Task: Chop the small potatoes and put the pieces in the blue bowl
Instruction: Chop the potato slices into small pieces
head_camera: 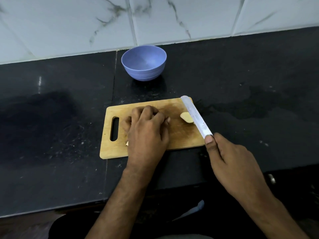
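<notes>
Left hand: the left hand (148, 125) lies on the wooden cutting board (174, 135), fingers curled down over potato bits.
Right hand: the right hand (229, 157) grips the knife (196, 116) by its handle; the blade points to 11 o'clock.
Potato piece: one cut potato piece (186, 117) lies on the board, touching the blade.
Blue bowl: the blue bowl (144, 62) sits at 12 o'clock from the board, well apart, and looks empty.
Could go wrong: I think the blade could nick the curled fingers if it slides left. Pieces could roll onto the black counter (51, 118) on the way to the bowl.
Hard to see: what is under the left hand is hidden. The handle is covered. A small pale bit (127, 143) peeks out at 7 o'clock.
</notes>
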Demonstrator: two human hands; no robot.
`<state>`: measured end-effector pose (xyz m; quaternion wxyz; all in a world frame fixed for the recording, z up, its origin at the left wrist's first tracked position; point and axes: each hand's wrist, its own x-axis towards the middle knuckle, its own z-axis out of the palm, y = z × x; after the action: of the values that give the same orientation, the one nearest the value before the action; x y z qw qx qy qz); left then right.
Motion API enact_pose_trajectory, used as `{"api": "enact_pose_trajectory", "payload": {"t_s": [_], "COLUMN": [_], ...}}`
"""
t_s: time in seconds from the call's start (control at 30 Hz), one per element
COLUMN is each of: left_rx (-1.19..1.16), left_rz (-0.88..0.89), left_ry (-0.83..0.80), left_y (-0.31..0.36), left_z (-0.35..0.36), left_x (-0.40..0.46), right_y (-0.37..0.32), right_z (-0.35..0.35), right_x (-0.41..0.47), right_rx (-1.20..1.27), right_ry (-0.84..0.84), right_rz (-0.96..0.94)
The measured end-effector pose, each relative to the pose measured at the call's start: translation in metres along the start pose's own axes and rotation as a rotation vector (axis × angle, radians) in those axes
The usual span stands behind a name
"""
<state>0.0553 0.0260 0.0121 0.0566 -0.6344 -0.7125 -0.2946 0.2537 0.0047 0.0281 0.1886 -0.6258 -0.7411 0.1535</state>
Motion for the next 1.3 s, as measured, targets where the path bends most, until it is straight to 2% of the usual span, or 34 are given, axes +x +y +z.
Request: {"api": "enact_pose_trajectory", "payload": {"t_s": [0.07, 0.3, 0.47, 0.7, 0.87, 1.1, 1.3], "left_rx": [-0.032, -0.044, -0.020, -0.038, -0.071, -0.159, -0.122], "left_rz": [0.027, 0.197, 0.206, 0.221, 0.158, 0.106, 0.111], "left_ry": [-0.009, -0.224, -0.186, -0.231, -0.185, -0.147, -0.127], "left_y": [0.006, 0.030, 0.020, 0.004, 0.008, 0.009, 0.013], "left_z": [0.000, 0.012, 0.011, -0.006, -0.004, -0.002, -0.002], "left_x": [0.002, 0.018, 0.019, -0.002, -0.007, -0.012, -0.012], "right_y": [0.001, 0.003, 0.004, 0.003, 0.002, -0.003, -0.001], "right_z": [0.001, 0.000, 0.001, 0.000, -0.004, -0.020, -0.021], "right_x": [-0.001, 0.001, 0.000, 0.001, -0.005, -0.017, -0.018], "right_rx": [0.020, 0.052, 0.034, -0.025, -0.099, -0.171, -0.199], "right_ry": [0.008, 0.036, 0.033, 0.005, -0.093, -0.183, -0.250], "right_rz": [0.004, 0.029, 0.004, -0.024, -0.057, -0.010, -0.031]}}
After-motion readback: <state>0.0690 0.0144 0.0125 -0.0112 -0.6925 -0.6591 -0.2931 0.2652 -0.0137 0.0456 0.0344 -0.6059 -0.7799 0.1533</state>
